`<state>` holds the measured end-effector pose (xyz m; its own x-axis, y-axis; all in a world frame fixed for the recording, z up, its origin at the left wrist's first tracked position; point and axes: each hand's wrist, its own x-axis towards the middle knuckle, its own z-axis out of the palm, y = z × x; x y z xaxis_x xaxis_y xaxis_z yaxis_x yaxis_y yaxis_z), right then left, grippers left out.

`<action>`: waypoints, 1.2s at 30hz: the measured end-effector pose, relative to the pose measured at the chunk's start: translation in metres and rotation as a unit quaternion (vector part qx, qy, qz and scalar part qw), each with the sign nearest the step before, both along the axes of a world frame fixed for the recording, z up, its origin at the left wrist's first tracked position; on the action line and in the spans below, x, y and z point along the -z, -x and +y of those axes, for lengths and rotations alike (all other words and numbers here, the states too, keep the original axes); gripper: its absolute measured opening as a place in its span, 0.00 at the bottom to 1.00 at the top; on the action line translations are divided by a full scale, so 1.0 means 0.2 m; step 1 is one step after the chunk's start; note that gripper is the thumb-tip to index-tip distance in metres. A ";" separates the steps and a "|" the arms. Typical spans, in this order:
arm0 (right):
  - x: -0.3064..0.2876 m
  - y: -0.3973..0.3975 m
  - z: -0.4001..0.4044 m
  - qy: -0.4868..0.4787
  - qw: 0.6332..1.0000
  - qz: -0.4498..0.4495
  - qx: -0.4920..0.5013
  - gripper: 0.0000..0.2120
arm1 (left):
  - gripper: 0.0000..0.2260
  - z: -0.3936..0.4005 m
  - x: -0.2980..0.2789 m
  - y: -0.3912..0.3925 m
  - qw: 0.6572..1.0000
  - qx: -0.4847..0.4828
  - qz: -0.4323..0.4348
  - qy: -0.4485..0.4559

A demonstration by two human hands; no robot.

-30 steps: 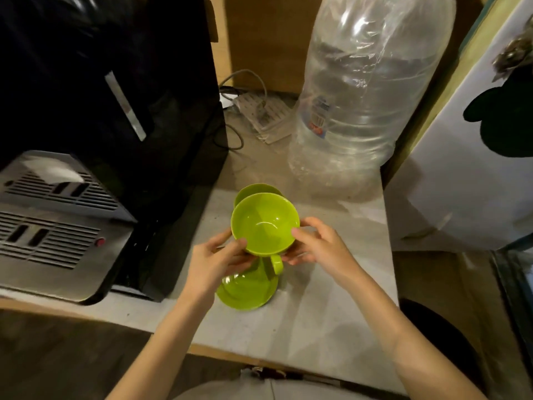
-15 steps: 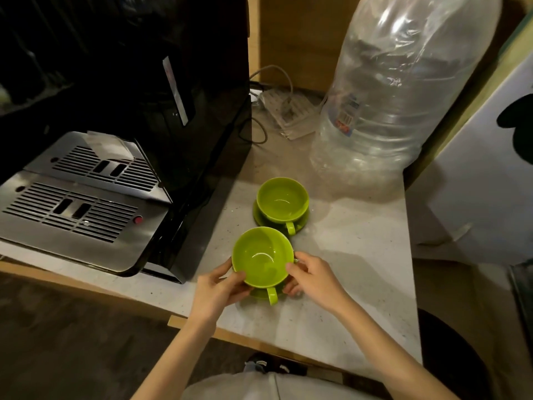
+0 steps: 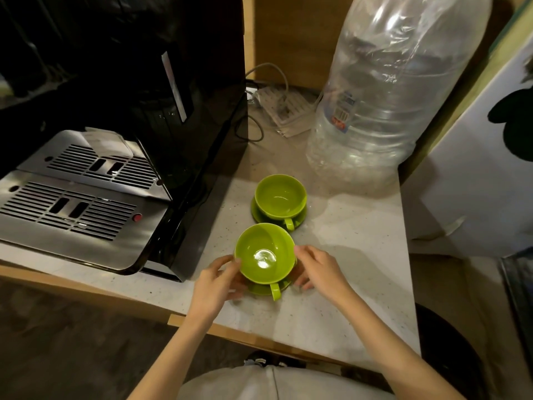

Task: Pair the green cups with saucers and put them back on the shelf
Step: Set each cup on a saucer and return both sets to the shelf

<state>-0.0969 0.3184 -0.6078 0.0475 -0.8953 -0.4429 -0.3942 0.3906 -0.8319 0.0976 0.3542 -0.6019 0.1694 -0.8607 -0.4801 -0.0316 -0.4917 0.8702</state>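
glossy green cups (image 3: 265,254), speckled countertop (image 3: 346,284)

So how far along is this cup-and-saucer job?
Pairing looks done: the far cup sits on its saucer, and the near cup sits on its saucer. The left hand and right hand flank the near pair. Shelving is left; both sets stand on the counter, no shelf in view.

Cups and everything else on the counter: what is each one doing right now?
Near cup: upright, empty, on its saucer, handle toward the person.
Far cup: upright, empty, on its own saucer.
Left hand: fingers at the near cup's left side.
Right hand: fingers at its right side.
Big plastic bottle: standing, looks empty.
Coffee machine: nothing on its tray.
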 end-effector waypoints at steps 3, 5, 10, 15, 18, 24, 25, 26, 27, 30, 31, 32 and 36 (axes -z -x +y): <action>0.01 0.04 -0.05 -0.019 0.999 0.031 0.023 0.11 | 0.12 -0.02 0.02 -0.05 0.998 0.003 -0.067 -0.017; 0.02 0.05 -0.08 -0.056 0.998 0.027 0.004 0.09 | 0.10 -0.05 0.03 -0.08 0.995 0.041 -0.070 -0.056; 0.03 0.04 -0.12 -0.133 0.990 -0.035 -0.012 0.08 | 0.10 -0.11 0.04 -0.11 0.990 0.084 -0.001 -0.116; 0.04 0.04 -0.14 -0.140 0.990 -0.027 -0.021 0.08 | 0.13 -0.13 0.05 -0.10 0.989 0.092 -0.014 -0.115; 0.06 0.04 -0.14 -0.133 0.991 -0.025 -0.020 0.06 | 0.14 -0.12 0.06 -0.10 0.991 0.077 -0.013 -0.108; 0.06 0.06 -0.10 -0.128 0.991 -0.030 -0.021 0.04 | 0.14 -0.11 0.06 -0.12 0.986 0.126 -0.031 -0.107; 0.05 0.06 -0.08 -0.130 0.991 -0.035 -0.020 0.05 | 0.14 -0.10 0.06 -0.12 0.984 0.140 -0.030 -0.107; 0.04 0.07 -0.07 -0.133 0.990 -0.046 -0.018 0.05 | 0.13 -0.10 0.05 -0.12 0.982 0.153 -0.032 -0.104; 0.03 0.08 -0.05 -0.135 0.989 -0.058 -0.014 0.05 | 0.12 -0.09 0.04 -0.11 0.981 0.164 -0.038 -0.099; -0.02 0.11 -0.01 -0.127 0.989 -0.075 -0.003 0.05 | 0.08 -0.08 -0.02 -0.09 0.978 0.188 -0.049 -0.079; -0.05 0.12 0.00 -0.119 0.989 -0.083 0.002 0.04 | 0.08 -0.07 -0.05 -0.08 0.978 0.192 -0.038 -0.075; -0.08 0.14 0.01 -0.110 0.989 -0.095 0.008 0.04 | 0.09 -0.08 -0.08 -0.07 0.978 0.194 -0.024 -0.072; -0.26 0.20 0.04 -0.041 0.991 -0.125 0.026 0.03 | 0.09 -0.12 -0.25 -0.01 0.980 0.195 -0.003 -0.033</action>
<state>-0.1372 0.3255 -0.5549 0.1199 -0.8604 -0.4952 -0.1574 0.4760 -0.8652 0.0998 0.3309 -0.5521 -0.1636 -0.8281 -0.5362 -0.2335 -0.4956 0.8366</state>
